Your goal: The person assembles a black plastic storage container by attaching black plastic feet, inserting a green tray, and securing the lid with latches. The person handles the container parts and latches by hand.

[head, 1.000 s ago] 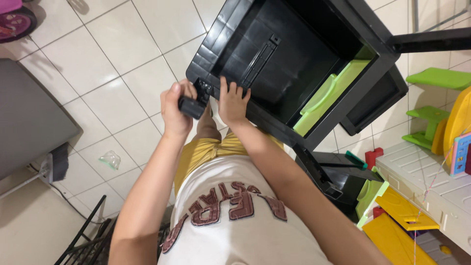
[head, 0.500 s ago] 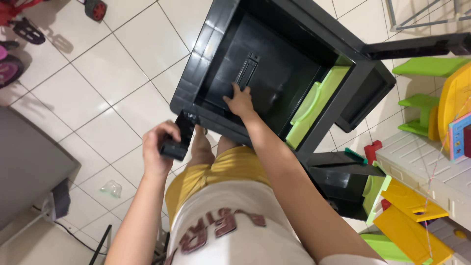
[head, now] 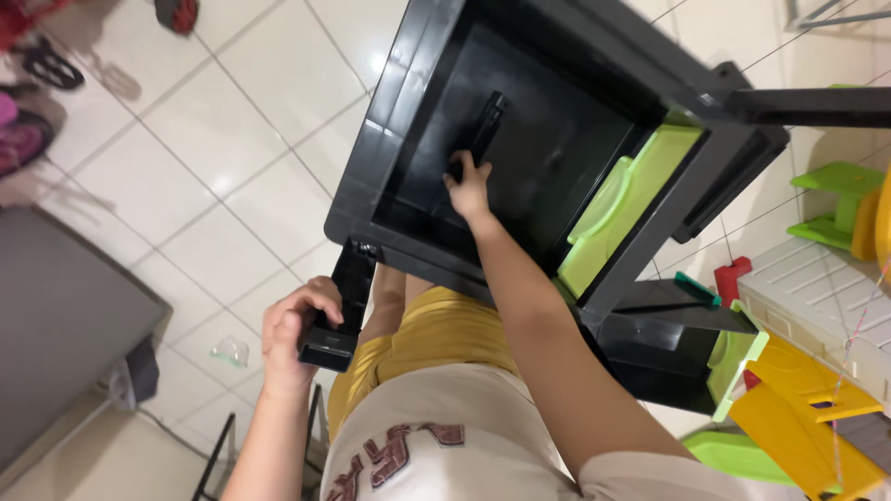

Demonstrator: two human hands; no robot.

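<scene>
**Upturned black table, one leg in hand**

At far left a grey cabinet [head: 65,325] borders open white floor tile [head: 232,148]. The left hand [head: 295,336] is closed around a black table leg [head: 342,311] whose upper end meets the corner of the overturned black table [head: 390,121]. The right hand [head: 469,190] reaches inside the underside, fingers curled on a black bar [head: 483,134] (grip partly hidden). Toys crowd the right edge. Half a second ago the left hand sat higher, and the right lay flat.
</scene>
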